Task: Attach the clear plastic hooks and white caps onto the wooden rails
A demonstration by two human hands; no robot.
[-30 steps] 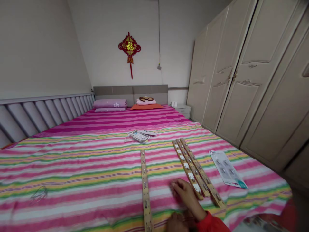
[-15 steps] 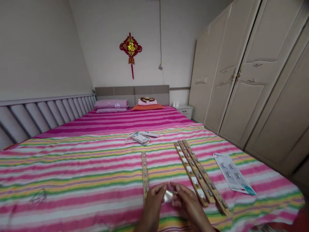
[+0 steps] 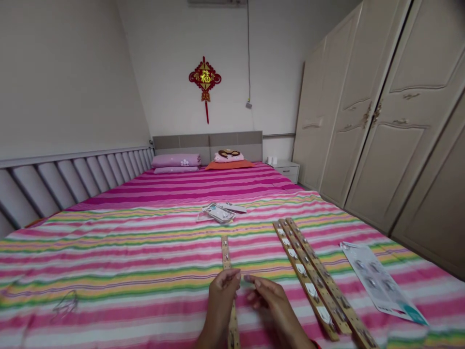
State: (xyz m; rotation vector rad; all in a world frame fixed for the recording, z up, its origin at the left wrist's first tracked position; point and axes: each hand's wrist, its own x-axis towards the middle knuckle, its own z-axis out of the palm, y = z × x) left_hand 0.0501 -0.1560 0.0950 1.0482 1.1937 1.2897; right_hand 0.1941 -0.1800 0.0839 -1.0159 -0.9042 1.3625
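Wooden strip (image 3: 226,257) runs away from the camera across the striped bedspread (image 3: 109,252), under the left hand (image 3: 220,303), whose curled grip I can't confirm from here, while the right hand (image 3: 269,295) sits loosely open beside it, seemingly empty.

A wide bed (image 3: 109,261) filled the room, spread with a sheet in pink, yellow, green and white stripes that turned to deeper magenta stripes toward the head end. Against its grey upholstered headboard (image 3: 207,141) lay a folded lilac pillow (image 3: 176,160) and, just beside it, a pink pillow (image 3: 228,156) on an orange cushion (image 3: 229,165). A padded grey wall panel (image 3: 72,184) ran along the bed's left side. Above the headboard, a red and gold Chinese knot ornament (image 3: 205,77) hung on the white wall, near a thin cable (image 3: 249,58). A white nightstand (image 3: 288,171) stood beyond the bed's far right corner, next to a cream wardrobe (image 3: 399,145) with panelled doors.
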